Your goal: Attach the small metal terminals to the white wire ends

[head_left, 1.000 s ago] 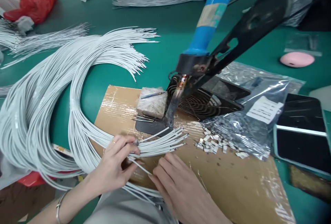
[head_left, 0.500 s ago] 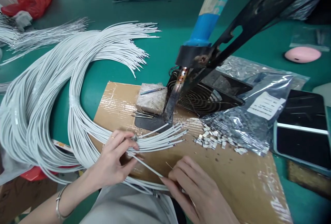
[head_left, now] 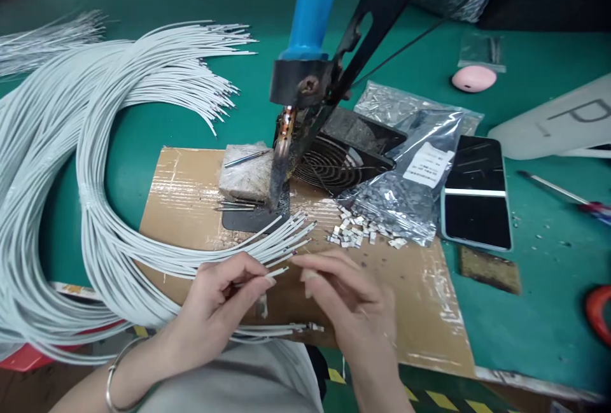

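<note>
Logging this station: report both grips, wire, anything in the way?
Left grip pinching white wire, end protruding. Right grip beside that end, contents unclear. Wire bundle and soldering iron just beyond.

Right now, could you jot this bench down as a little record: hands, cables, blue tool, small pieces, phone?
Left hand: pinching a white cable near its tip
Right hand: close to that tip; grip unclear
Cable bundle: curving, left side
Blue tool: tip pointing down
Small pieces: on cardboard
Phone: right of the plastic bag
</note>
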`<state>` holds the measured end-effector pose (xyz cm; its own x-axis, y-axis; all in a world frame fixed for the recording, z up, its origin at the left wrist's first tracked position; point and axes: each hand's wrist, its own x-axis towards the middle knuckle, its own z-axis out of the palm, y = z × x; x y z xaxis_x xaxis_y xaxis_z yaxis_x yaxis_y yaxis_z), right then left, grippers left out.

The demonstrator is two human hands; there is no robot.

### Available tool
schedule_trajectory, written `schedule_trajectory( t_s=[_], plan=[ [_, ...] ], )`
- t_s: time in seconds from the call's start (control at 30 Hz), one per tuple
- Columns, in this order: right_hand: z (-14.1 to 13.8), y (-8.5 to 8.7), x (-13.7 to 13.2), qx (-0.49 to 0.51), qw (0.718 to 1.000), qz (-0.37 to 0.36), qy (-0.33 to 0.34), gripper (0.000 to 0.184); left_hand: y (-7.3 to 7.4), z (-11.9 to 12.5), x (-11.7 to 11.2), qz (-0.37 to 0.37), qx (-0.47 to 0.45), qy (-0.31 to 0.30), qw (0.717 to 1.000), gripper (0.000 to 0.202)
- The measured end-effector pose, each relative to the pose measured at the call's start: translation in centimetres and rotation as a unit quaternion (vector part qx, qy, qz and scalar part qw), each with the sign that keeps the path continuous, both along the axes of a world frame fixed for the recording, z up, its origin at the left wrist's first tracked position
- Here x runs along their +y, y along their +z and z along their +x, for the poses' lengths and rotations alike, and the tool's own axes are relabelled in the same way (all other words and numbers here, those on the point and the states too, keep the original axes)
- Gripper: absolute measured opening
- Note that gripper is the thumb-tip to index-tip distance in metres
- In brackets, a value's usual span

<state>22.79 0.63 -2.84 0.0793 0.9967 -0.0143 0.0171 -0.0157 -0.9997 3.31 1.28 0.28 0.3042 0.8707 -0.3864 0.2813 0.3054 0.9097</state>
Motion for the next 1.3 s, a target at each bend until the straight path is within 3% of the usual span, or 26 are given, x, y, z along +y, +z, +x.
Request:
schedule_trajectory(
  t_s=[0.17, 0.37, 0.57, 0.67, 0.8, 0.9, 0.97, 1.03, 1.1, 1.17, 1.3],
  plan=[
    [-1.9, 0.1, 0.6, 0.102, 0.993, -0.053, 0.031, 0.012, 0.5, -0.4, 0.4, -0.061, -0.047, 0.006, 0.997, 0.029],
    [-2.0, 0.3, 0.7, 0.182, 0.973, -0.124, 0.062, 0.009, 0.9, -0.3, 0.8, -0.087, -0.073, -0.007, 0.993, 0.024],
    [0.6, 0.9, 1.6, 0.251, 0.962, -0.09, -0.053, 0.029, 0.9, 0.1, 0.4, -0.075, -0.035, -0.007, 0.997, 0.025],
    [2.5, 1.1, 1.5, 0.222, 0.97, -0.074, -0.07, 0.054, 1.4, -0.1, 0.5, -0.031, 0.021, -0.085, 0.996, 0.029],
    [3.3, 0.9, 0.6, 0.093, 0.976, -0.021, -0.194, 0.061, 3.1, -0.7, 1.4, 0.035, 0.089, -0.232, 0.968, 0.029],
    [2.8, 0.8, -0.1, 0.05, 0.976, -0.002, -0.212, 0.054, 3.8, -0.7, 1.6, 0.08, 0.142, -0.277, 0.947, 0.021],
    [2.3, 0.8, -0.5, 0.018, 0.983, 0.005, -0.183, 0.034, 3.3, -0.4, 1.4, 0.076, 0.135, -0.235, 0.96, 0.018],
    [1.5, 0.9, -0.7, -0.021, 0.991, 0.01, -0.131, 0.017, 2.2, -0.1, 1.2, -0.005, 0.068, -0.14, 0.988, 0.021],
    [0.7, 0.9, -0.8, -0.041, 0.995, 0.001, -0.09, 0.015, 0.9, 0.1, 1.2, -0.1, -0.045, -0.021, 0.994, 0.029],
    [-0.2, 0.9, -0.8, -0.037, 0.998, -0.012, -0.059, 0.016, 0.0, 0.1, 1.4, -0.118, -0.106, 0.058, 0.986, 0.03],
    [-1.9, 0.7, -0.4, -0.02, 1.0, -0.009, -0.019, 0.021, -0.1, -0.6, 1.8, -0.168, -0.174, 0.079, 0.967, 0.03]
  ],
)
